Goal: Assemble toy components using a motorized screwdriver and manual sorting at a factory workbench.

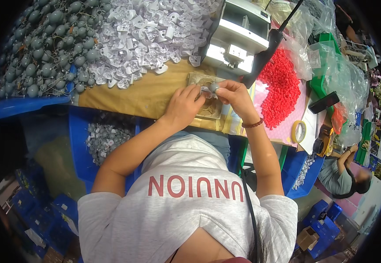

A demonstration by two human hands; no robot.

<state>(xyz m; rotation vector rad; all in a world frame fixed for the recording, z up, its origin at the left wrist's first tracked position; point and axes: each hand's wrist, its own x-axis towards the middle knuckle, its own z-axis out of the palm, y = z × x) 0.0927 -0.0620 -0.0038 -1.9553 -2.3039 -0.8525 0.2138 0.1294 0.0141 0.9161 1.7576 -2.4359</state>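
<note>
My right hand [237,97] pinches a small round grey plastic part [214,87] between thumb and fingertips. Close beside it, my left hand [183,104] is closed, its fingertips on a small white plastic piece [205,89] that touches or nearly touches the grey part. Whether the two are joined I cannot tell. Both hands are over a flat fixture plate [216,115] with rounded recesses, partly covered by my fingers. Just beyond the plate stands a white bench machine [235,54] with a dark frame.
White plastic pieces [151,35] are heaped at the back, with grey ball-shaped parts [45,57] to their left. Red small parts [280,92] lie on the right near a tape roll [298,131] and a phone [323,103]. Blue bins [78,147] sit below the table edge; another person [341,175] sits far right.
</note>
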